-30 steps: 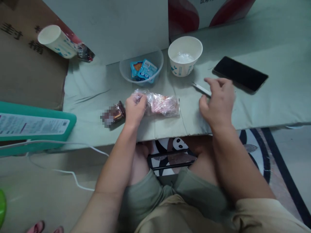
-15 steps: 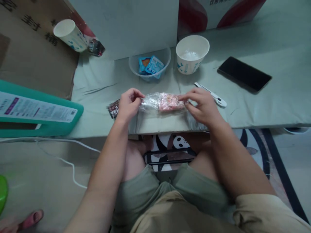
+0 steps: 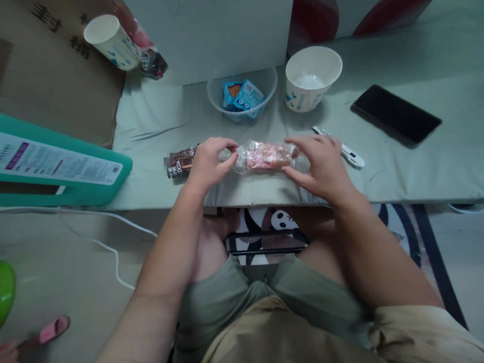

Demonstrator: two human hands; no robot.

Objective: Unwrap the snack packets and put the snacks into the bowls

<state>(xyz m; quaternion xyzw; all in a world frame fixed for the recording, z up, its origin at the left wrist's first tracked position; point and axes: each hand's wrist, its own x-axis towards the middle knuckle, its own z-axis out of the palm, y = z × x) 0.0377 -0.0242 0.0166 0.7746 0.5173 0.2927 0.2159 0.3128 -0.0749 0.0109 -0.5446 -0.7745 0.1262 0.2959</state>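
A clear plastic packet of pink snacks (image 3: 264,156) lies near the front edge of the green-covered table (image 3: 162,126). My left hand (image 3: 207,164) pinches the packet's left end, fingers closed on the wrapper. My right hand (image 3: 321,164) holds the right end with curled fingers. A dark brown cocoa packet (image 3: 180,162) lies just left of my left hand. A small white tool (image 3: 348,154) lies beside my right hand.
Behind the packet stand a clear bowl (image 3: 242,96) with blue sachets and a white paper bowl (image 3: 312,78). A black phone (image 3: 397,113) lies at the right. A paper cup (image 3: 108,40) and a teal box (image 3: 56,169) are at the left. A white cable (image 3: 94,237) crosses the floor.
My right hand has put down the white tool and come over to grip the packet's right end. The left hand has kept its hold on the left end.
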